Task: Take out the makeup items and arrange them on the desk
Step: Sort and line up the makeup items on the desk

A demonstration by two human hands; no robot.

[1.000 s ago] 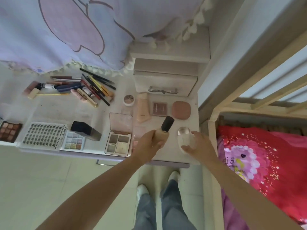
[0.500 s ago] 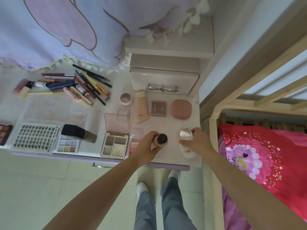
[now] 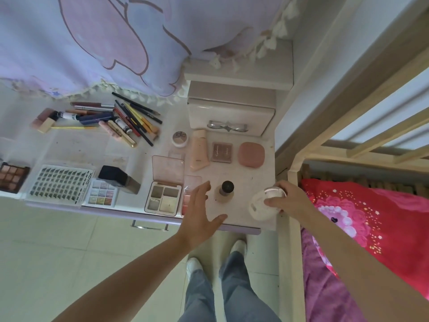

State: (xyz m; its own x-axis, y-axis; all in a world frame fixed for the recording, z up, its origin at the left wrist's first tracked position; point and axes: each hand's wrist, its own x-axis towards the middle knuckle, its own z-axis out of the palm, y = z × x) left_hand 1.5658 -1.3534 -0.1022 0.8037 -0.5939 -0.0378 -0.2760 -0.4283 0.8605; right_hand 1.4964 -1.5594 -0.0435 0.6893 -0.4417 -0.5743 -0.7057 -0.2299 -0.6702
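A foundation bottle with a black cap stands upright near the desk's front edge. My left hand hovers just left of it, fingers spread, holding nothing. My right hand grips a white round compact at the desk's right front corner. Further back lie a pink tube, a brown square compact and a pink rounded compact. An open four-pan palette sits left of my left hand.
Pencils and brushes lie heaped at the back left. A lash tray, small glitter palette, dark bottle, small jar and brown palette line the desk. A drawer box stands behind; a red blanket lies right.
My left hand set the foundation bottle upright on the desk, let go and drew back, fingers spread. My right hand kept hold of the white compact.
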